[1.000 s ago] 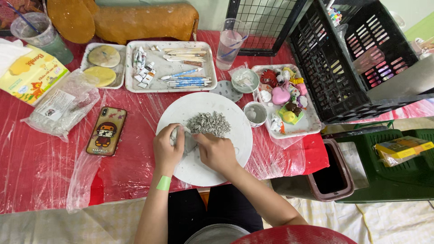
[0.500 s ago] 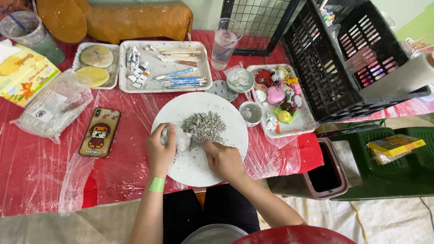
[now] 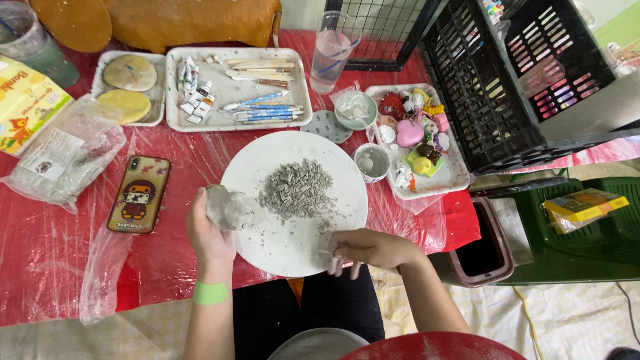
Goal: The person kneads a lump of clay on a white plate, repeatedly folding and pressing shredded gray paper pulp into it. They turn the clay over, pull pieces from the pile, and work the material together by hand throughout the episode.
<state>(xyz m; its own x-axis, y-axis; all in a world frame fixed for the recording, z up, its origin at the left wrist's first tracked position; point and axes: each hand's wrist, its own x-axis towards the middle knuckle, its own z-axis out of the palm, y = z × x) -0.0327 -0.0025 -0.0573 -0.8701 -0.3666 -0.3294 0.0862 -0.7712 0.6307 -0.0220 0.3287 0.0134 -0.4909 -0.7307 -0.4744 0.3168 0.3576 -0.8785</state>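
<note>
**A:** Head view, what do you have around the hands?

**B:** I see the left hand [image 3: 208, 230] with its grip closed around a grey lump of clay [image 3: 227, 207], at the left rim of the round white board [image 3: 293, 247]. The right hand [image 3: 365, 248] rests at the board's lower right edge, fingertips [image 3: 337, 263] pinched together on a small grey bit; I can't tell just what it is. A pile of grey clay shavings [image 3: 297, 190] lies in the middle of the board, between the two hands and a little beyond them.

**A:** Anything crowding them?

**B:** A phone [image 3: 139, 193] with a cartoon case lies left of the board, near the left hand but apart from it. A small cup [image 3: 372, 162] sits just beside the board's right rim. Beyond that I see a tray of small coloured figures [image 3: 417, 143], a long tray of paint tubes and tools [image 3: 237, 87], a tray with two round discs [image 3: 127, 87] and a clear glass [image 3: 330, 57]. A crumpled plastic bag [image 3: 63, 157] lies far left.

**A:** And the surface?

**B:** The worktop [image 3: 60, 260] is red under clear plastic sheeting. A black crate [image 3: 507, 80] stands at its right end, a dark bin [image 3: 483, 250] on the floor below it, then a green stool [image 3: 580, 233] carrying a yellow packet [image 3: 583, 207].
</note>
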